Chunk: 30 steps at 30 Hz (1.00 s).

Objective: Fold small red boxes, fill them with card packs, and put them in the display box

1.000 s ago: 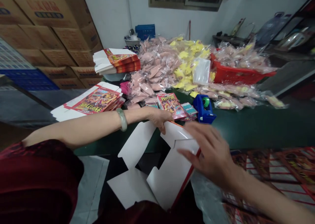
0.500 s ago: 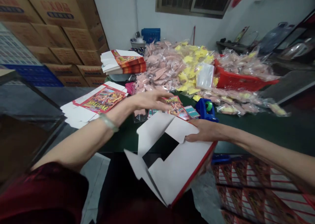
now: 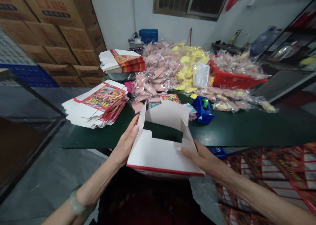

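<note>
A white cardboard box point(image 3: 158, 152) with a red edge is held between my two hands at the front of the table. Its flaps stand up and its middle lets the dark green surface show through. My left hand point(image 3: 126, 142) presses flat along the box's left side, fingers stretched and together. Around the right side my right hand point(image 3: 199, 155) grips, thumb on the white flap and fingers behind the wall. Just behind the box lie a red printed booklet or card pack point(image 3: 170, 97) and teal cards point(image 3: 191, 110), partly covered by the flaps.
Flattened printed boxes point(image 3: 98, 101) lie at the left; another stack point(image 3: 122, 62) is behind. A blue tape dispenser point(image 3: 203, 109) stands right of the box. Bagged pink pieces point(image 3: 158, 67), yellow ones point(image 3: 190, 60) and a red basket point(image 3: 232, 80) fill the back. Cartons point(image 3: 56, 30) rise at left.
My left hand has come back from above the cards to the box's left side. The box has turned to face squarely forward, and my right hand has shifted down along its right side.
</note>
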### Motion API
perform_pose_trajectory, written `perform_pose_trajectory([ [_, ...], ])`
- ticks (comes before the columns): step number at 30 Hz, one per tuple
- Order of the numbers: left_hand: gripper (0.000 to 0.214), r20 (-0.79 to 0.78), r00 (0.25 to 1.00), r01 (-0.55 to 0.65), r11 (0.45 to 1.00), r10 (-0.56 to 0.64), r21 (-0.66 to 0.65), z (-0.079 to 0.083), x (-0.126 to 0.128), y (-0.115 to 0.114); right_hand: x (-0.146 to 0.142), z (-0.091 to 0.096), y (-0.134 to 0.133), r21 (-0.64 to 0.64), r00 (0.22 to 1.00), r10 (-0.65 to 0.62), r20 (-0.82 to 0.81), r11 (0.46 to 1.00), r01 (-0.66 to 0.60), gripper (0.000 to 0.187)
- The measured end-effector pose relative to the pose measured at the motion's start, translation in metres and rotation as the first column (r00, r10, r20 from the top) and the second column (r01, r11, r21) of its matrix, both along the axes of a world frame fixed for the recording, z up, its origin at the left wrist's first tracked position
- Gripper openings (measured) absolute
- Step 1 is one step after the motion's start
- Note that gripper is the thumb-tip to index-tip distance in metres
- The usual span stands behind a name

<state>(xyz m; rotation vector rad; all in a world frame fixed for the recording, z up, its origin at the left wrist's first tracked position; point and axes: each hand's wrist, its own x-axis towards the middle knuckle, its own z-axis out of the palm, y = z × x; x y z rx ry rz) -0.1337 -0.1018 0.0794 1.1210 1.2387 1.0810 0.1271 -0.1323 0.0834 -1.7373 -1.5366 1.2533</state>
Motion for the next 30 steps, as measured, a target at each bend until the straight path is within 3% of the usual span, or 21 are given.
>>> perform_pose_trajectory([
  [4,0.071,-0.04,0.996,0.077,0.997,-0.077,-0.001,-0.007,-0.021,-0.008,0.026,-0.01,-0.028,-0.249,0.896,0.024,-0.444,0.957,-0.149,0.062],
  [6,0.069,-0.091,0.987,0.133,0.991,-0.133,-0.005,-0.013,-0.028,-0.013,0.035,-0.014,-0.032,-0.297,0.884,-0.097,-0.457,0.954,-0.049,0.062],
  [9,0.069,-0.206,0.959,0.2,0.98,-0.193,0.012,-0.016,-0.027,-0.015,0.029,-0.021,-0.03,-0.246,0.919,-0.257,-0.298,0.951,0.187,0.056],
  [14,0.078,-0.273,0.922,0.299,0.953,-0.276,0.046,-0.005,-0.011,-0.013,0.003,-0.034,-0.027,-0.112,0.934,-0.308,-0.18,0.95,0.292,0.054],
  [19,0.082,-0.23,0.924,0.308,0.951,-0.305,-0.023,0.003,-0.005,-0.014,0.004,-0.045,-0.025,0.043,0.972,-0.233,-0.019,0.971,0.233,0.072],
  [22,0.084,-0.28,0.91,0.315,0.949,-0.307,-0.014,0.003,-0.001,-0.02,0.009,-0.049,-0.022,0.151,0.973,-0.189,0.128,0.974,0.17,0.074],
  [27,0.089,-0.349,0.867,0.365,0.93,-0.356,-0.041,0.0,0.008,-0.036,0.009,-0.05,-0.023,0.19,0.896,-0.241,0.373,0.965,0.181,0.072],
  [30,0.09,-0.391,0.874,0.287,0.956,-0.288,-0.061,-0.006,0.013,-0.04,0.006,-0.047,-0.028,0.157,0.841,-0.237,0.487,0.971,0.182,0.073],
])
